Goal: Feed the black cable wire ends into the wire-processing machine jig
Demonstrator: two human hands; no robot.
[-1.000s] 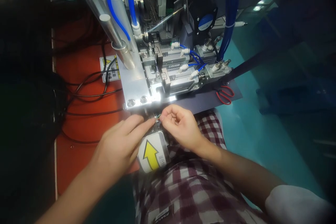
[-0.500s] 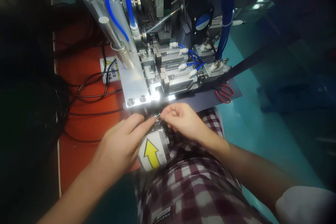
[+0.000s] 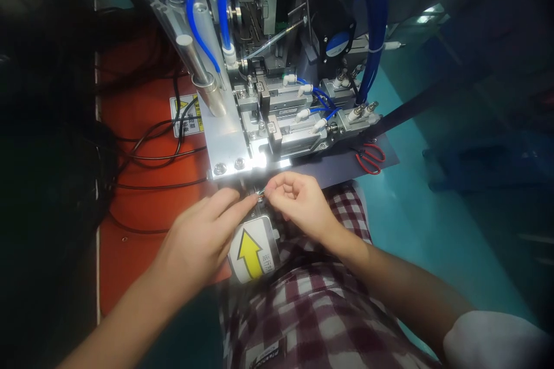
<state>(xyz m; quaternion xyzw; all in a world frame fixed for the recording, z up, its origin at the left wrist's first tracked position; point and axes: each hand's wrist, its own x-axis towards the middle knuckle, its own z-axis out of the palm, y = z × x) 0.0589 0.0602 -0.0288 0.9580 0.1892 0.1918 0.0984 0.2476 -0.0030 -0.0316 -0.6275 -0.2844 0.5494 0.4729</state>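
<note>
Wire ends [image 3: 260, 192] lie crosswise between your fingertips, just on your side of the aluminium plate [image 3: 229, 138] and beyond the yellow arrow label [image 3: 251, 253]. Your right hand [image 3: 298, 204] pinches them between thumb and forefinger. Your left hand [image 3: 201, 239] meets them with an outstretched forefinger, and whether it grips cannot be told.

Two bare hands show, the left hand [image 3: 201, 239] and the right hand [image 3: 300, 203], with one pair of red-handled scissors [image 3: 370, 157], one yellow arrow label [image 3: 251, 253], one yellow warning sticker [image 3: 186, 116] and two silver bolts [image 3: 220, 169].
</note>
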